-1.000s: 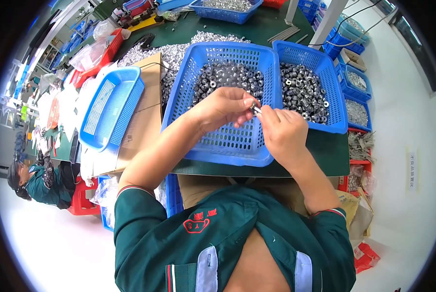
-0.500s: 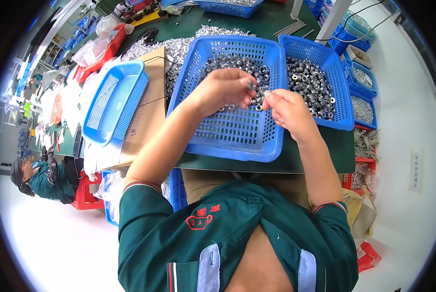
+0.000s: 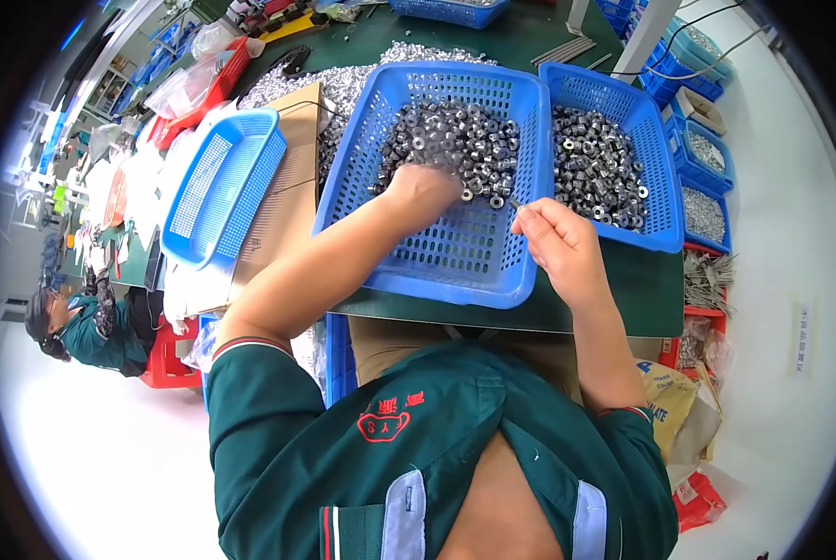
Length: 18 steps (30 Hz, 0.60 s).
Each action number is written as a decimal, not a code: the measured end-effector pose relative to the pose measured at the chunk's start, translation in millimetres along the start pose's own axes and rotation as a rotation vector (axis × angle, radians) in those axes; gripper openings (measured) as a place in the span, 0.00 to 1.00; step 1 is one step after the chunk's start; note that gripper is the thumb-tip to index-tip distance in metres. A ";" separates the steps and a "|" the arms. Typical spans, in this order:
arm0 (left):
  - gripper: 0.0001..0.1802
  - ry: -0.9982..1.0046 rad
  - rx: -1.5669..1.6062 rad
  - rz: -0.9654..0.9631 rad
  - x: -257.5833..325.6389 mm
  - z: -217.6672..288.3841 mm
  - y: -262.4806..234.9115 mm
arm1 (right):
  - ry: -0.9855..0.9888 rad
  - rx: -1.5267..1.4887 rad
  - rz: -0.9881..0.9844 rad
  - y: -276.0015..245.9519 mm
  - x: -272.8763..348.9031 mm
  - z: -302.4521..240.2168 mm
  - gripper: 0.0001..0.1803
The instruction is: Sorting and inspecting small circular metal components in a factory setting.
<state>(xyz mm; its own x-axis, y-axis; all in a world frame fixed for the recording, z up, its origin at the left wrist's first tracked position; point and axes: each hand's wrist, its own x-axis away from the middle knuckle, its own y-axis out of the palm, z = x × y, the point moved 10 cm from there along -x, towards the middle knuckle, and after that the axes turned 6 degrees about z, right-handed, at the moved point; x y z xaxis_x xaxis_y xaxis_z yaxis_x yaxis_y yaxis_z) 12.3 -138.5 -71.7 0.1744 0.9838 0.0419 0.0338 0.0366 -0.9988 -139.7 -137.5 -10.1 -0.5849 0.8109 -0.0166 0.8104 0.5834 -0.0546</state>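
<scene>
My left hand (image 3: 424, 193) reaches into the near blue perforated basket (image 3: 446, 289), against the heap of small metal rings (image 3: 469, 140). Its fingers point down and are hidden behind the back of the hand. Over that basket's right rim, my right hand (image 3: 562, 245) is closed in a pinch of thumb and fingers. A small, thin grey metal piece (image 3: 515, 203) sticks out from its fingertips; its exact kind is too small to tell. Right of it stands a second blue basket (image 3: 656, 121), holding many similar short metal rings (image 3: 595, 163).
Loose silvery parts (image 3: 334, 89) lie piled on the green table (image 3: 530, 37) behind the baskets. On the left, an empty lighter blue basket (image 3: 222, 191) rests on cardboard (image 3: 287, 177). Stacked bins (image 3: 702, 154) stand at right. Another person (image 3: 96, 317) sits far left.
My left hand has gone from beside the right fingertips down and left to the heap of rings. My right hand has shifted slightly down and right, still pinching.
</scene>
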 end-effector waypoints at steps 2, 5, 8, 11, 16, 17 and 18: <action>0.09 0.026 -0.047 -0.004 -0.7 2.1 1.9 | -0.011 -0.011 -0.007 1.3 0.7 0.6 0.13; 0.09 0.009 -0.007 -0.001 -1.0 2.6 -4.6 | -0.034 0.033 0.016 -3.9 5.6 -1.4 0.13; 0.10 0.019 0.938 0.064 0.9 -0.6 -27.8 | -0.100 0.096 0.075 -9.0 6.5 -4.2 0.13; 0.15 -0.116 1.788 -0.157 8.3 13.0 -36.5 | -0.265 0.249 0.180 -14.6 7.6 -8.5 0.11; 0.16 -0.046 1.905 -0.154 15.7 35.8 -54.1 | -0.279 0.350 0.196 -8.2 8.5 -13.9 0.12; 0.17 -0.038 1.888 -0.110 15.6 36.1 -57.0 | -0.286 0.377 0.195 -6.6 8.2 -16.4 0.12; 0.15 -0.026 1.811 -0.144 16.6 36.4 -55.5 | -0.294 0.405 0.191 -4.6 7.6 -18.8 0.12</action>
<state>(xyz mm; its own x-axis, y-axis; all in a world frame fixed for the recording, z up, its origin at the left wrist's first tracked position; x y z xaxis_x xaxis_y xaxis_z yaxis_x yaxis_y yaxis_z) -22.4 -117.8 -16.5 0.2527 0.9575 0.1388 -0.9508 0.2191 0.2192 -147.2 -133.2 8.8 -0.4607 0.8201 -0.3394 0.8591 0.3158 -0.4028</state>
